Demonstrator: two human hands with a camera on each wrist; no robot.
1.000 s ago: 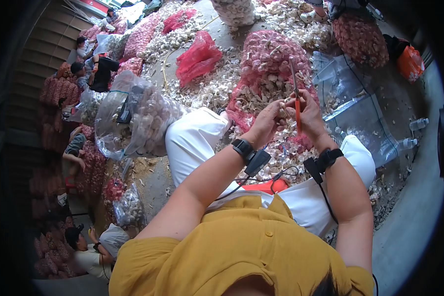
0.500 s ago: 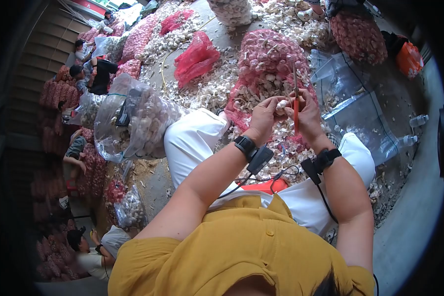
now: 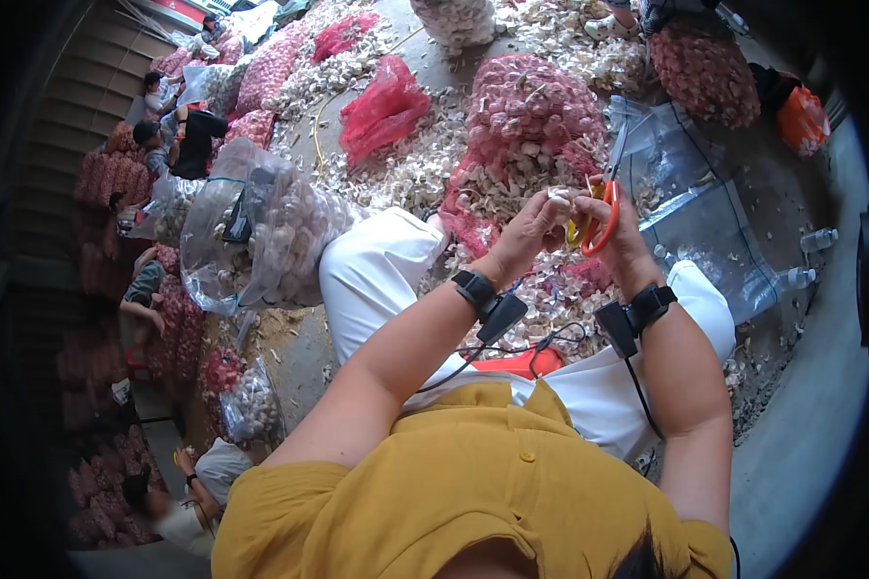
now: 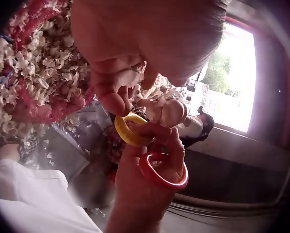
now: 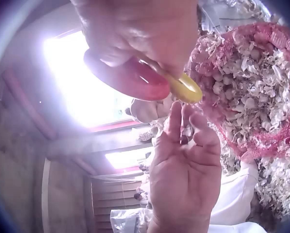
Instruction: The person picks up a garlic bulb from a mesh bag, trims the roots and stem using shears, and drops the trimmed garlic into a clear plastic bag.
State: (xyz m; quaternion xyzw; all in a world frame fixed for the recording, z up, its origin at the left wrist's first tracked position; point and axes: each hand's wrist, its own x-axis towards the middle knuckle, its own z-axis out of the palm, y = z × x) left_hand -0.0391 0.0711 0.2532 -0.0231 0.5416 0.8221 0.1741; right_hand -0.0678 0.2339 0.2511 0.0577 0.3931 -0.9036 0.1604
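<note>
In the head view my left hand (image 3: 523, 236) pinches a white garlic bulb (image 3: 558, 197) at its fingertips. Close on its right, my right hand (image 3: 630, 243) grips a pair of scissors (image 3: 614, 205) with one orange-red and one yellow handle, the blades pointing away from me. From the left wrist, the bulb (image 4: 172, 113) shows between the two hands, its root or stem side ragged with skin. The right wrist view has the red handle (image 5: 135, 81) and yellow handle (image 5: 192, 90) under the right hand, just above the left fingertips.
A pink mesh sack (image 3: 536, 96) spills garlic and peelings before my knees. Left stands a clear bag of bulbs (image 3: 304, 236); flat plastic bags (image 3: 719, 241) and bottles (image 3: 798, 281) lie right. A red net (image 3: 386, 106) lies farther off. Other people sit along the left among sacks.
The scissors have turned from edge-on to showing their handle loops, and their blades now lean to the right. The right hand has rolled with them. The left hand keeps holding garlic.
</note>
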